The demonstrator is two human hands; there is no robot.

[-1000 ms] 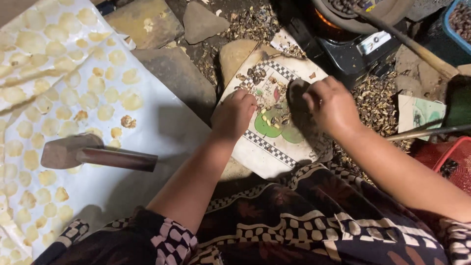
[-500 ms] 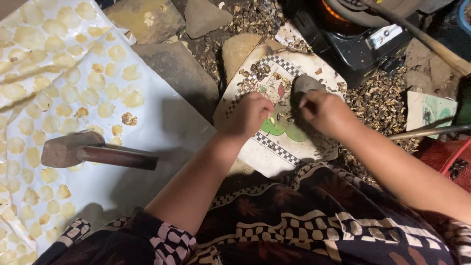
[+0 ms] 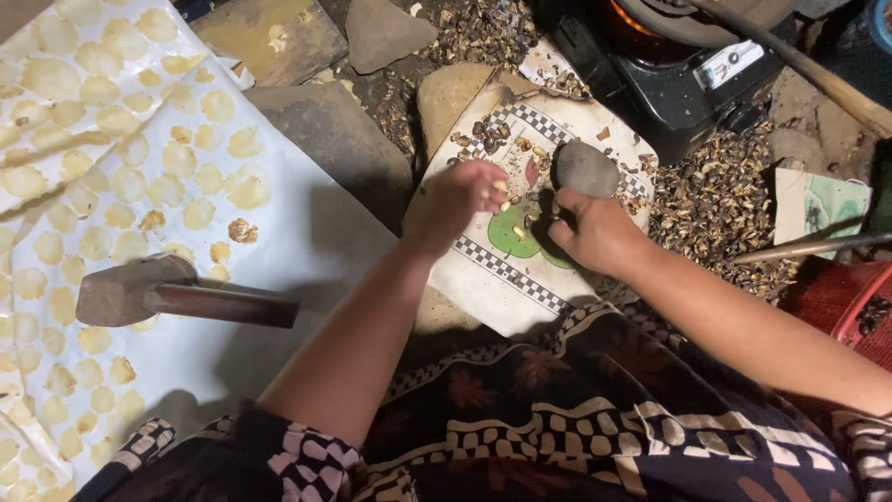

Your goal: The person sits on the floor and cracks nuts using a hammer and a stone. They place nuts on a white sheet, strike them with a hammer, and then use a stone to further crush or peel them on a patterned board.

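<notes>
Raised stone [image 3: 586, 168] above right grip [image 3: 595, 232]

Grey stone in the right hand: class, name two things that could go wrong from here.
1. The left hand holds a small pale kernel beside the grey stone gripped by the right hand; a strike could pinch fingers.
2. The mallet lies on flattened pale discs on the white sheet; a nudge might crush some.

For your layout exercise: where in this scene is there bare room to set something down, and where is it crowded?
Free: the white sheet between the hammer and the left hand. Crowded: flattened pale discs on its left, shell litter right of the patterned cloth.
</notes>
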